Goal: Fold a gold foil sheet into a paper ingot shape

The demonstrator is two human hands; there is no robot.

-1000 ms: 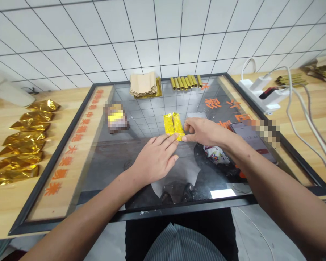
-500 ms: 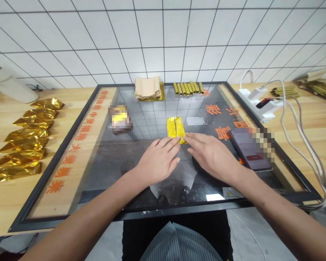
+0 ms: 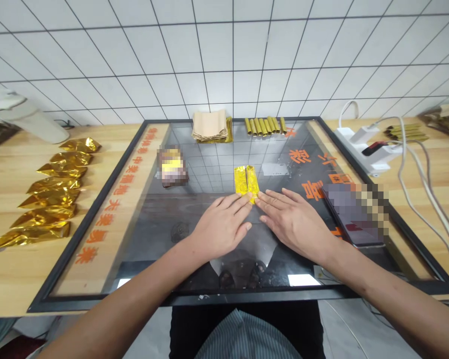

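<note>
A sheet of gold foil paper point(image 3: 241, 180), its two sides folded in toward a middle seam, lies flat on the glass panel point(image 3: 209, 209). My left hand point(image 3: 222, 222) rests palm down with its fingertips on the foil's near edge. On the right, my right hand point(image 3: 290, 219) touches the near right corner, its fingers stretched out and slightly spread. Both hands lie flat and grip nothing. The fingertips cover the near edge of the foil.
Several folded gold foil pieces point(image 3: 50, 199) line the left of the wooden table. At the back are a stack of brown paper point(image 3: 209, 124) and several rolled gold tubes point(image 3: 264, 126). A phone point(image 3: 353, 214) and a power strip point(image 3: 364, 149) with cables stand right. A partly blurred packet point(image 3: 172, 167) sits left.
The view has shifted a little, so everything appears further right and slightly lower. The fingers of my right hand have spread apart somewhat. Both hands stay at the foil's near edge.
</note>
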